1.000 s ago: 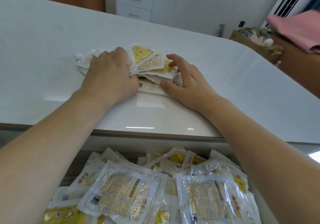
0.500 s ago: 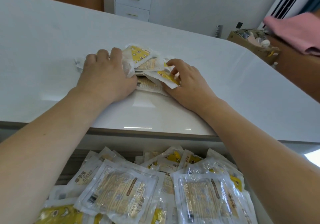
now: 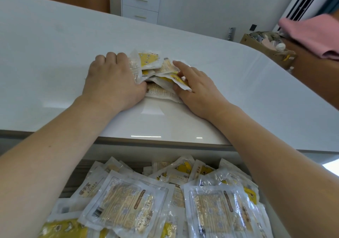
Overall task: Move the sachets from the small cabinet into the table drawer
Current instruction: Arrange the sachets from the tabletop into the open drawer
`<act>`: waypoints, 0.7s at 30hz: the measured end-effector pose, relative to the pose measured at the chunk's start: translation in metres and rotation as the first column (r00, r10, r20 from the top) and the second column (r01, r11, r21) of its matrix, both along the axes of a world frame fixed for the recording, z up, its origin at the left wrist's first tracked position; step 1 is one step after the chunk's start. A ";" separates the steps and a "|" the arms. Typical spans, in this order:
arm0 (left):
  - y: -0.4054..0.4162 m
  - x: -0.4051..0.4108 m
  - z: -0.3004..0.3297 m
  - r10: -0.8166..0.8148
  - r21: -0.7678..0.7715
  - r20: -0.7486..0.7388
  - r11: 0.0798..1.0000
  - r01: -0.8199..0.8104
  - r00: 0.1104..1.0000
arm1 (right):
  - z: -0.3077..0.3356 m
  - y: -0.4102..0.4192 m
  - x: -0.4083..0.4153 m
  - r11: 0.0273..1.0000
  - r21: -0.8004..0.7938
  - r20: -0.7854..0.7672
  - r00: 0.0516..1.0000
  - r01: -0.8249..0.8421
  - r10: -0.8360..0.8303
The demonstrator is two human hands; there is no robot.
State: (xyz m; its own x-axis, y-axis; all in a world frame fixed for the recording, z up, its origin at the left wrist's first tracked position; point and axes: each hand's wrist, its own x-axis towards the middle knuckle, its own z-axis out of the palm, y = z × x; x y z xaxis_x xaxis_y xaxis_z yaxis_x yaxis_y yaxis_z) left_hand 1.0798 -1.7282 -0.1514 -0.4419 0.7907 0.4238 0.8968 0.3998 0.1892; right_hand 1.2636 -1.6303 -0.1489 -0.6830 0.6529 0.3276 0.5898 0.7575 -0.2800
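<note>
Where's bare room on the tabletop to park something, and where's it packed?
Bare: the white tabletop left of the left hand, the strip between the wrists and the near edge, and the stretch right of the right hand. Crowded: the sachet pile both hands gather, and the open drawer, heaped with sachets.

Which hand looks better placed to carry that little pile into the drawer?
Neither alone, probably. The left hand and right hand both grip the pile of sachets from opposite sides, directly behind the open drawer.
</note>
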 end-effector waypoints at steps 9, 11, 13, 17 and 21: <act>-0.006 0.005 0.001 -0.112 0.102 -0.031 0.988 0.115 0.993 | -0.004 0.003 0.002 0.997 0.049 -0.072 0.996 -0.056 0.059; -0.009 0.007 0.002 -0.143 0.145 -0.005 0.979 0.142 0.990 | -0.003 0.002 0.002 0.998 0.009 -0.076 0.995 -0.068 0.069; -0.013 0.008 0.003 -0.163 0.186 0.031 0.970 0.154 0.986 | -0.003 0.002 0.002 0.997 0.022 -0.088 0.994 -0.069 0.071; -0.017 0.010 0.006 -0.211 0.258 0.083 0.949 0.184 0.974 | -0.005 0.003 0.002 0.987 0.152 -0.033 0.998 -0.043 0.048; -0.020 0.014 0.009 -0.224 0.274 0.111 0.944 0.186 0.968 | -0.006 0.003 0.003 0.977 0.211 -0.125 0.991 -0.024 0.051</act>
State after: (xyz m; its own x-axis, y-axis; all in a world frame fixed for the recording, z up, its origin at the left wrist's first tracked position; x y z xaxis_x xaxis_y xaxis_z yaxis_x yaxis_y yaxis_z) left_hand 1.0937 -1.7480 -0.1422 -0.3511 0.7412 0.5721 0.9114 0.1305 0.3902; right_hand 1.2666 -1.6271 -0.1554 -0.6487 0.5353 0.5409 0.5292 0.8281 -0.1849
